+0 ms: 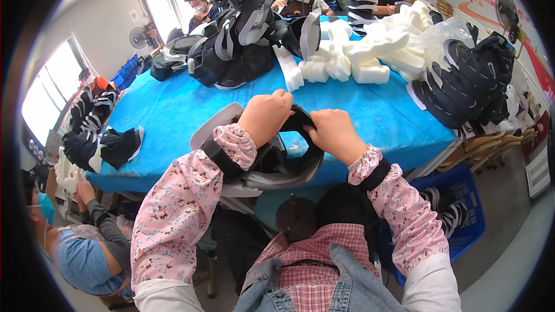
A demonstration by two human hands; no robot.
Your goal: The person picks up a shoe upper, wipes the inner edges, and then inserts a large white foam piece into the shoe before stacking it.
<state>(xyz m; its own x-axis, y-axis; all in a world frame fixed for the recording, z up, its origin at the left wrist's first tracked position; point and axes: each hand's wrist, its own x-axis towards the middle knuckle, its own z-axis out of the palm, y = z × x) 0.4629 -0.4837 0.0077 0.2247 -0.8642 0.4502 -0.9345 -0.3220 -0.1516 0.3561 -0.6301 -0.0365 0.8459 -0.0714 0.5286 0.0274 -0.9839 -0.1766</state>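
A black shoe upper [295, 174] with a pale grey base edge is held at the near edge of the blue-covered table. My left hand [266, 117] is closed on the far left part of its rim. On the opposite side, my right hand [336, 134] pinches the black rim, thumb inside the opening. Between the hands the upper gapes, and blue cloth shows through the gap. My fingertips are partly hidden behind the rim. Beyond lies a heap of black shoe uppers [237, 60], beside white foam shoe inserts [370, 52].
Blue cloth covers the table [150, 121]. More black uppers are stacked at the right [468, 81] and lie at the left [120, 147]. A blue crate [471, 208] holding shoe pieces stands by my right leg. Co-workers sit across the table and at my left.
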